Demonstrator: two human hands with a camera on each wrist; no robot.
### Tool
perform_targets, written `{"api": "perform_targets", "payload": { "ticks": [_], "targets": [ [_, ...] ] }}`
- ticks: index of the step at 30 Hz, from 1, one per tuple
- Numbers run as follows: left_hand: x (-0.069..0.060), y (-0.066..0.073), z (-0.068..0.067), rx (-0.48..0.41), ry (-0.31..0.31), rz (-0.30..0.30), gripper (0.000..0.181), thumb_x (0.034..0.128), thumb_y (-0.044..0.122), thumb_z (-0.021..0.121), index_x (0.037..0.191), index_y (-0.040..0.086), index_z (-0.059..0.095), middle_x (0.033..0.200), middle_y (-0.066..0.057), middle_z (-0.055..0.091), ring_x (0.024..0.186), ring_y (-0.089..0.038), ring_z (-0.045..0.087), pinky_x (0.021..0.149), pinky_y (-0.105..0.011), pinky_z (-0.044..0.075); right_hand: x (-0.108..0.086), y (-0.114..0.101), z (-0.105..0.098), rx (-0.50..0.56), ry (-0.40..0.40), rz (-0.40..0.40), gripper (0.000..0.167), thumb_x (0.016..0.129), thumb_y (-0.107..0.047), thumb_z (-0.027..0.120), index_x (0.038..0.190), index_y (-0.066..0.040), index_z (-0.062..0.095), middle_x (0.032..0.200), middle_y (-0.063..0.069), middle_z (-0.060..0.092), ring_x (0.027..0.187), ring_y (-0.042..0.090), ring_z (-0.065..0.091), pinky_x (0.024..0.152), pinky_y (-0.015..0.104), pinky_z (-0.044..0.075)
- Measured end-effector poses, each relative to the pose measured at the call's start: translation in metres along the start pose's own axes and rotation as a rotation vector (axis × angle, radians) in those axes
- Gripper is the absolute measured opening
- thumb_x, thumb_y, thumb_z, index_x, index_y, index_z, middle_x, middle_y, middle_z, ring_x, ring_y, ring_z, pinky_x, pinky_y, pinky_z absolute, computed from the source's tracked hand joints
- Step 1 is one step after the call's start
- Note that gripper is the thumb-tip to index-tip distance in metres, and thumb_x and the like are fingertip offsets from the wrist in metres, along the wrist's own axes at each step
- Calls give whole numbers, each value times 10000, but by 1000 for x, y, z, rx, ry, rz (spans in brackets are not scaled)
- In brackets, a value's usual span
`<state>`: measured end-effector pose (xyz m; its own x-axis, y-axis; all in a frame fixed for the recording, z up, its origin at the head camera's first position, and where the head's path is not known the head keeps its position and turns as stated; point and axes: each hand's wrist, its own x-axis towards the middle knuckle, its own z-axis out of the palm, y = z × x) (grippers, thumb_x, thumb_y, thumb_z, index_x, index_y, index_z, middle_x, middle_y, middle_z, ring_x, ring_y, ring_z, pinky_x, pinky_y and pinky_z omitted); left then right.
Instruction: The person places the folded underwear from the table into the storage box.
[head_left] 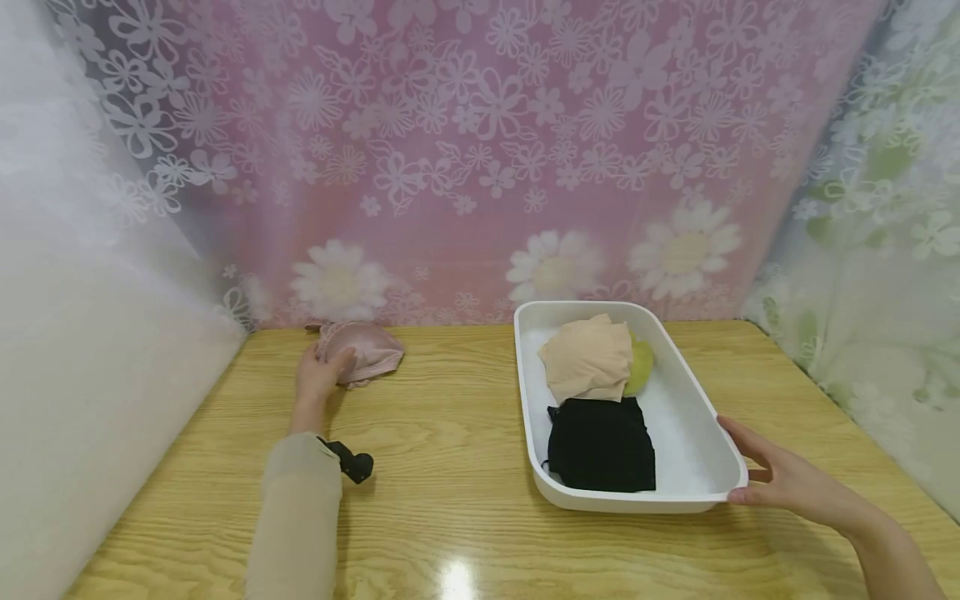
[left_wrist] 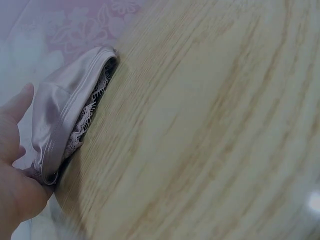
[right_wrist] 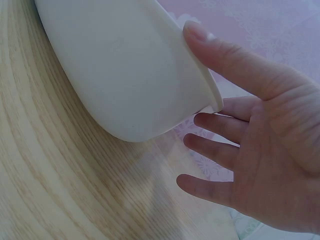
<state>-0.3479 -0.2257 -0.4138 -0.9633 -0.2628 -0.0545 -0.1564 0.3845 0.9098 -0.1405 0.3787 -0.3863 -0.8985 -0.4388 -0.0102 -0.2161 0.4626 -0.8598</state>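
A pink satin bra [head_left: 367, 346] with lace trim lies folded at the far left of the table. My left hand [head_left: 318, 375] holds its left end, the thumb over the cup; in the left wrist view some fingers are hidden behind the bra [left_wrist: 65, 105]. On the right stands a white plastic tray [head_left: 690, 433]. My right hand [head_left: 795, 483] grips the tray's near right corner between thumb and forefinger, and its other fingers stretch out below the rim in the right wrist view. Inside the tray lie a folded black garment [head_left: 602, 446], a beige folded garment [head_left: 588, 358] and a yellow-green piece [head_left: 639, 367].
The wood-grain table [head_left: 435, 450] spreads between the bra and the tray. A pink flowered curtain [head_left: 450, 167] hangs behind it, with pale curtains on both sides. A black strap device [head_left: 352, 462] sits on the left wrist.
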Motion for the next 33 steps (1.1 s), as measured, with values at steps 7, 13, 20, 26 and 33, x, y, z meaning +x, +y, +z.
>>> {"api": "perform_targets", "payload": {
  "ticks": [7,13,20,26,33],
  "targets": [
    [0,2,6,46,31,31,875,865,328,651,1462,-38,127,1473,-270,194,1340,-411,196,1078,-493,211,0,0,0,-16,6,-1,848,858,23,598,1474,6,16,1301,-350,237,1104,87,525,723,322,535],
    [-3,2,8,185,17,37,809,876,334,635,1477,33,185,1471,-243,234,1325,-465,151,1069,-537,172,0,0,3,-25,1,22,853,861,13,600,1475,2,8,1341,-223,249,1089,563,433,722,333,537],
    [-2,2,10,265,31,-35,715,891,352,592,1478,124,254,1459,-224,279,1282,-512,168,1015,-596,192,1,-2,5,0,-8,24,845,867,18,589,1471,10,-1,1430,53,231,1089,617,391,719,342,538],
    [4,0,4,166,64,-43,556,909,234,543,1418,73,386,1420,-211,360,1293,-400,300,1040,-484,282,0,-3,4,3,-7,21,843,870,12,588,1471,9,-2,1345,-170,240,1098,625,375,722,339,537],
    [7,8,-1,2,78,-36,508,902,87,536,1397,82,425,1417,-200,373,1291,-324,338,949,-397,394,0,-3,2,-5,-1,36,839,873,8,584,1471,12,-5,1442,185,173,1104,618,382,723,327,531]
  ]
}}
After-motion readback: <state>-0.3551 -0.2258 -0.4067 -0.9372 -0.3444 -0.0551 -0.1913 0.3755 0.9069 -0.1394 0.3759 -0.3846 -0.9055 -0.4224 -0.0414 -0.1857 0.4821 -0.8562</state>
